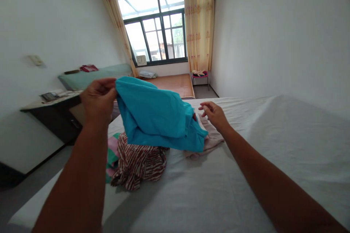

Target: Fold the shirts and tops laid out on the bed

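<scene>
A turquoise garment (pixel 155 113) hangs in the air above the bed, partly folded over itself; its exact kind cannot be made out. My left hand (pixel 100 96) pinches its upper left corner. To the right of the cloth is my right hand (pixel 214 114), apart from it, with loosely bent fingers and nothing visible in them. Under the turquoise cloth lies a crumpled brown-and-white striped garment (pixel 139 167), beside a green and pink cloth (pixel 111 156). A pale pink garment (pixel 212 140) lies flat on the bed, partly hidden behind the turquoise one.
A white sheet (pixel 202 193) covers the bed in front of me. To the left stands a dark cabinet (pixel 57 122) with items on top. Farther off are a brown mat-covered platform (pixel 175 83), a small stool (pixel 201 75) and a window (pixel 161 38) with curtains.
</scene>
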### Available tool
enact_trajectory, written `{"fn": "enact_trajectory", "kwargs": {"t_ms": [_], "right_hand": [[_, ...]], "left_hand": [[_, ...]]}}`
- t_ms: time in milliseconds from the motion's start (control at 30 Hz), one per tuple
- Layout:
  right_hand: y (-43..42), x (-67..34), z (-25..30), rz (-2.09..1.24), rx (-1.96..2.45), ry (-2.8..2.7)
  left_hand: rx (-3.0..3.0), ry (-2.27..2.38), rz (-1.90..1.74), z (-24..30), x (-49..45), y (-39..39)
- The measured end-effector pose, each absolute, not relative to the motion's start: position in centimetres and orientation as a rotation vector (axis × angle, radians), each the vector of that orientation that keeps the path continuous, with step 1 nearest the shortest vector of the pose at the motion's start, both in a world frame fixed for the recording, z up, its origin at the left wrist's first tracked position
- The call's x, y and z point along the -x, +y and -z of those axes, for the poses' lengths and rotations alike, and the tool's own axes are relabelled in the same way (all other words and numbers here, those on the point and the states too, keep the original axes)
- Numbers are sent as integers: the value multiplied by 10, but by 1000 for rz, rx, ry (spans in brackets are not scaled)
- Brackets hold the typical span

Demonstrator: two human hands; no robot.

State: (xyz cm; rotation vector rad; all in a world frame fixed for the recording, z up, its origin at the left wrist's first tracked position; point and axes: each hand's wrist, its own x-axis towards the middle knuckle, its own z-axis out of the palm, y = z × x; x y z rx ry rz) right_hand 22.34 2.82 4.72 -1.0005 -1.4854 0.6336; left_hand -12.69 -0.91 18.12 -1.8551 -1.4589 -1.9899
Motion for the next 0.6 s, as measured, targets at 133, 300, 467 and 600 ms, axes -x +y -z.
{"fn": "enact_trajectory", "kwargs": {"t_ms": [133,300,467,600], "right_hand": [[34,-227,-39,-687,990,-1542],[38,-225,-29,-705,1026,-1550],[39,-220,-18,-745,1039,-1596],[40,-219,-10,-741,1068,-1630]], "left_hand": [[1966,-1860,1756,-169,158,-1],[1348,-1673,2013,-215,210,-6],[1393,-1664,2050,-223,185,-15],[1718,-1858,2179,-225,158,-2]]}}
